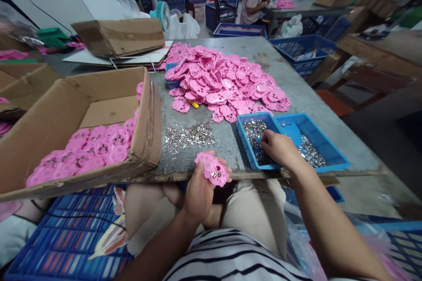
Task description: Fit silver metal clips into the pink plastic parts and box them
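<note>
Right hand (278,147) fingertips hidden in blue tray (329,151); grasp unclear.

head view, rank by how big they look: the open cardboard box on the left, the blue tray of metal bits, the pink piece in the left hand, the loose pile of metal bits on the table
1. open cardboard box, though nearness to the camera enlarges it
2. blue tray
3. loose pile of metal bits
4. pink piece in the left hand

Left hand (198,189) grips pink plastic piece (212,170); right hand (277,147) fingers dip into blue tray (329,151) of screws (255,134).
</note>
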### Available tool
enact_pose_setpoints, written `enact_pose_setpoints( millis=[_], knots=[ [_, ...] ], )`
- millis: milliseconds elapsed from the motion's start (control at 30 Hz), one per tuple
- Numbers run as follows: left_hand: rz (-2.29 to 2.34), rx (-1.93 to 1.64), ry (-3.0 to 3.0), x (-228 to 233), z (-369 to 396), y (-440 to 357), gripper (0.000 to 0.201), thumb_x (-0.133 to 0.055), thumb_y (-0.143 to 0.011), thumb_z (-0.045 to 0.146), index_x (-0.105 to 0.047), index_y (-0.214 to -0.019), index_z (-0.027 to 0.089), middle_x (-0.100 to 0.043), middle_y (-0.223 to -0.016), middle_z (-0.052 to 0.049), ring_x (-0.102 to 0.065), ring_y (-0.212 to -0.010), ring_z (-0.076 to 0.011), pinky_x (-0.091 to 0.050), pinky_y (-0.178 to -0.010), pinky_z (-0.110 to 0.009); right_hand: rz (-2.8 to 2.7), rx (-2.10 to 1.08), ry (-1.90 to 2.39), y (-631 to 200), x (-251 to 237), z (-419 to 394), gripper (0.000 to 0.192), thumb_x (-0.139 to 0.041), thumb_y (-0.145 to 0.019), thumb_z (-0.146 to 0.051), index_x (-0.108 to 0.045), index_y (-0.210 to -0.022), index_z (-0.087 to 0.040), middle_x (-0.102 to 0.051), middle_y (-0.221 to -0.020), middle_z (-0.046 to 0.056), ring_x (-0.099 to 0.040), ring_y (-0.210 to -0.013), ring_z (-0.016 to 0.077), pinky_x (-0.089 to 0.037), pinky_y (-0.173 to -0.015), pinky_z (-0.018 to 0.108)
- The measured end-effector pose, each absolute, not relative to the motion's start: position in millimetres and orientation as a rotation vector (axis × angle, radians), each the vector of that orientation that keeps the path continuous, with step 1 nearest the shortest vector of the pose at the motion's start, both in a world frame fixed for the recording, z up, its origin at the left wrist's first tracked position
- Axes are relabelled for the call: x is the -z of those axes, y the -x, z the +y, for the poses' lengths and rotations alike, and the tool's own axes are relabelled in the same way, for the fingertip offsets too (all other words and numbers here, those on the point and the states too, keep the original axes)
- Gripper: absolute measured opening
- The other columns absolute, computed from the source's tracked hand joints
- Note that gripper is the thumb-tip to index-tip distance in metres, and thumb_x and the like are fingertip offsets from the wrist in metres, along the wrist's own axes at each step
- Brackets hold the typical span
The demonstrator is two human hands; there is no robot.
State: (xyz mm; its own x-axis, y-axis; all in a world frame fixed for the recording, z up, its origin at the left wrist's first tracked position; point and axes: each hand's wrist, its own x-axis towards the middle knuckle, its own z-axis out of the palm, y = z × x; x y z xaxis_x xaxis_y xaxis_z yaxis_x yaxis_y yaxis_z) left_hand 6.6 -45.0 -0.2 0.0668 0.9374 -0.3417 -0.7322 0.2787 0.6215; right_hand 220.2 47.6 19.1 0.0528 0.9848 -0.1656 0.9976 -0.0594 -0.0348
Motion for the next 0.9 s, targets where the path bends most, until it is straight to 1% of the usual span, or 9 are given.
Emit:
enact_pose_setpoints(
  millis=[100,233,367,500,633,733,800,867,900],
  knots=[
    [0.778,-1.289,-0.318,-1,-45,-7,0.053,-0.066,-0.077,0.048,-0.053,-0.118,0.017,-0.068,-0.091,-0.007,-0.068,-0.083,-0.0236,-0.055,-0.070,-0.035,2.162,0.263,-2.229,-222,-19,47,0.017,-0.049,-0.083,-0.018,-0.065,-0.091,-0.019,-0.073,-0.090,0.010,-0.065,-0.079,0.0222,-0.038,-0.061,0.028],
    [0.777,-1.295,-0.314,-3,-46,-7,0.056,-0.067,-0.076,0.049,-0.052,-0.119,0.018,-0.068,-0.091,-0.007,-0.068,-0.082,-0.0238,-0.055,-0.068,-0.034,2.178,0.305,-2.227,-223,-18,46,0.017,-0.050,-0.082,-0.016,-0.066,-0.081,-0.021,-0.073,-0.092,0.009,-0.066,-0.081,0.0218,-0.038,-0.063,0.027],
    [0.783,-1.303,-0.314,-6,-47,-6,0.056,-0.069,-0.074,0.050,-0.054,-0.116,0.017,-0.068,-0.091,-0.007,-0.068,-0.082,-0.0240,-0.055,-0.067,-0.034,2.172,0.318,-2.235,-223,-20,45,0.016,-0.050,-0.084,-0.017,-0.066,-0.081,-0.019,-0.073,-0.089,0.011,-0.066,-0.080,0.0232,-0.038,-0.063,0.028],
    [0.782,-1.312,-0.305,-5,-47,-6,0.056,-0.070,-0.073,0.051,-0.055,-0.114,0.017,-0.068,-0.091,-0.008,-0.067,-0.084,-0.0249,-0.055,-0.068,-0.035,2.183,0.314,-2.252,-224,-21,45,0.018,-0.047,-0.085,-0.015,-0.065,-0.083,-0.017,-0.072,-0.092,0.013,-0.066,-0.081,0.0232,-0.039,-0.064,0.028],
    [0.792,-1.307,-0.305,-1,-47,-7,0.054,-0.070,-0.073,0.052,-0.056,-0.111,0.016,-0.067,-0.087,-0.006,-0.067,-0.078,-0.0232,-0.054,-0.064,-0.034,2.210,0.302,-2.271,-229,-20,47,0.018,-0.046,-0.085,-0.014,-0.063,-0.081,-0.017,-0.071,-0.091,0.013,-0.064,-0.078,0.0216,-0.040,-0.063,0.027],
    [0.797,-1.306,-0.307,1,-45,-8,0.054,-0.069,-0.073,0.053,-0.057,-0.110,0.016,-0.067,-0.085,-0.006,-0.066,-0.075,-0.0223,-0.053,-0.062,-0.033,2.230,0.316,-2.369,-234,-20,49,0.016,-0.045,-0.084,-0.016,-0.059,-0.076,-0.019,-0.070,-0.087,0.011,-0.063,-0.075,0.0211,-0.039,-0.062,0.028],
    [0.803,-1.306,-0.300,1,-43,-8,0.057,-0.070,-0.072,0.053,-0.056,-0.113,0.016,-0.067,-0.085,-0.006,-0.067,-0.075,-0.0224,-0.054,-0.064,-0.033,2.284,0.476,-2.507,-235,-22,47,0.013,-0.046,-0.082,-0.018,-0.053,-0.072,-0.021,-0.067,-0.075,0.008,-0.060,-0.069,0.0199,-0.039,-0.059,0.028],
    [0.817,-1.306,-0.305,1,-41,-9,0.060,-0.072,-0.070,0.052,-0.055,-0.115,0.016,-0.067,-0.085,-0.006,-0.067,-0.076,-0.0221,-0.054,-0.064,-0.033,2.403,0.841,-2.579,-229,-26,42,0.013,-0.046,-0.082,-0.024,-0.048,-0.070,-0.022,-0.059,-0.060,0.002,-0.054,-0.057,0.0174,-0.037,-0.054,0.027],
    [0.830,-1.304,-0.320,1,-39,-10,0.060,-0.073,-0.070,0.050,-0.054,-0.115,0.016,-0.067,-0.085,-0.005,-0.067,-0.075,-0.0214,-0.054,-0.063,-0.032,2.477,1.062,-2.544,-224,-29,37,0.014,-0.045,-0.083,-0.028,-0.046,-0.070,-0.023,-0.054,-0.056,0.000,-0.050,-0.052,0.0159,-0.037,-0.051,0.026]
  ],
)
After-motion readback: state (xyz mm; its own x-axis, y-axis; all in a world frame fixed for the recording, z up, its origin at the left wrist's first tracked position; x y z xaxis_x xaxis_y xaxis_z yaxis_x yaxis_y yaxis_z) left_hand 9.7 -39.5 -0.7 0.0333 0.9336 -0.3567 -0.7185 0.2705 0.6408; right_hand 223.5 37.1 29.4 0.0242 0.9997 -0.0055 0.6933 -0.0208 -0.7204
